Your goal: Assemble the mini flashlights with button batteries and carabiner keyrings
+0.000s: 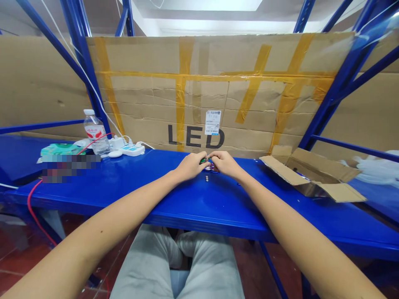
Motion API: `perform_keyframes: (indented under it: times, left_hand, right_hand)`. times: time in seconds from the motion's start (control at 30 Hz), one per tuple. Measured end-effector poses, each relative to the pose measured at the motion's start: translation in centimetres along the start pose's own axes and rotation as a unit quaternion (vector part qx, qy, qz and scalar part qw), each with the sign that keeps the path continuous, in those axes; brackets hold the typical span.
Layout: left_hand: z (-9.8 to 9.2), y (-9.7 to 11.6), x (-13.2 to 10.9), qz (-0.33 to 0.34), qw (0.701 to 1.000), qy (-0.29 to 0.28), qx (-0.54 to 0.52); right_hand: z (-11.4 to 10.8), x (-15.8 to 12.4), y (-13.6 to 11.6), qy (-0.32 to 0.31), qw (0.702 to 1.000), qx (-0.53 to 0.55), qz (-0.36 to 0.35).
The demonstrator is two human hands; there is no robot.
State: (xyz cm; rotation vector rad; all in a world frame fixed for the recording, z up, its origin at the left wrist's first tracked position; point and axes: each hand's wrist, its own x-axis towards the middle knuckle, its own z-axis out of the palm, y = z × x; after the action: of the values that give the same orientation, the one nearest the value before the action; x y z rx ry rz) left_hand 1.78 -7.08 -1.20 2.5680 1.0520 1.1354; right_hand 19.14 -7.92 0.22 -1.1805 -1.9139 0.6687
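Note:
My left hand is closed, its fingers curled round a small green piece that shows only in part. Close against it, my right hand is bent in a pinch at the same spot. What lies between its fingertips is hidden. Under and between the hands are several small shiny purple and silver pieces, too small to name. Just in front of them, a few tiny round silvery parts lie on the blue table.
An open cardboard box stands to the right. On the left are a water bottle, a white power strip, a green packet and a red cable. Behind the table rises a large taped cardboard sheet between blue rack posts.

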Motion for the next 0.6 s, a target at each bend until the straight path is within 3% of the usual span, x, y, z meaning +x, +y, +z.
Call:
perform_keyframes:
  times: [0.23,0.37,0.6]
  left_hand:
    - [0.6,0.8,-0.4,-0.039,0.992,-0.005,-0.117]
    - [1.1,1.1,-0.4,-0.035,0.985,0.009,-0.170]
    - [1.5,0.9,-0.3,-0.029,0.986,0.014,-0.165]
  right_hand:
    - [0.8,0.9,0.9,0.070,0.993,0.085,0.038]
    - [1.1,0.9,0.7,0.095,0.994,0.028,0.040]
    - [1.6,1.1,0.4,0.122,0.991,-0.035,0.040]
